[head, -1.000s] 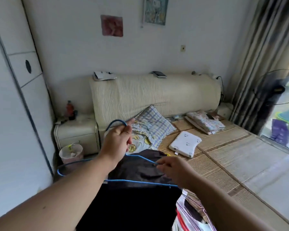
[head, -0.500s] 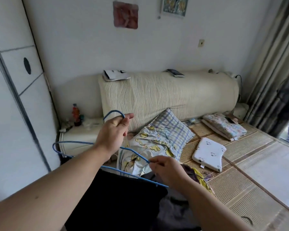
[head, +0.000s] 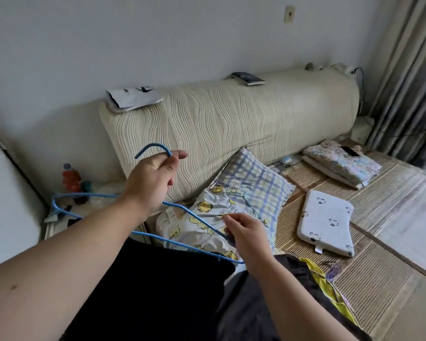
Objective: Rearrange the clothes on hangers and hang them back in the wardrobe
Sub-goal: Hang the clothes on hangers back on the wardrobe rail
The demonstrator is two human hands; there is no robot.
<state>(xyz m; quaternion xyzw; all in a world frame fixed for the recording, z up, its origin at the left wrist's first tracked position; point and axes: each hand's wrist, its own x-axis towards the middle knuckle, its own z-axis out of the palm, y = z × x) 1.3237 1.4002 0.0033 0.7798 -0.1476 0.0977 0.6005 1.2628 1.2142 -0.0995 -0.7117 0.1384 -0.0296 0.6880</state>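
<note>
My left hand (head: 153,183) grips the neck of a blue wire hanger (head: 84,195), just under its hook, and holds it up in front of me. A black garment (head: 148,291) hangs folded over the hanger's bottom bar. My right hand (head: 246,236) pinches the hanger's right shoulder wire near the corner. Below my right arm a dark grey garment (head: 256,311) lies on the bed, with a yellow piece (head: 315,271) beside it. A white garment with yellow prints (head: 202,217) lies on the checked pillow (head: 256,183), with a thin wire hanger on it.
The cream headboard (head: 231,119) runs along the wall, with papers and a dark book on top. A white wardrobe panel (head: 8,205) stands at the left, beside a nightstand with a red bottle (head: 70,178). A white pad (head: 326,222) and folded bedding (head: 342,163) lie on the straw mat.
The view has swung left and down. The hanger with the black garment stays raised in both hands, tilting a little. My right hand has slid slightly along the right shoulder wire.
</note>
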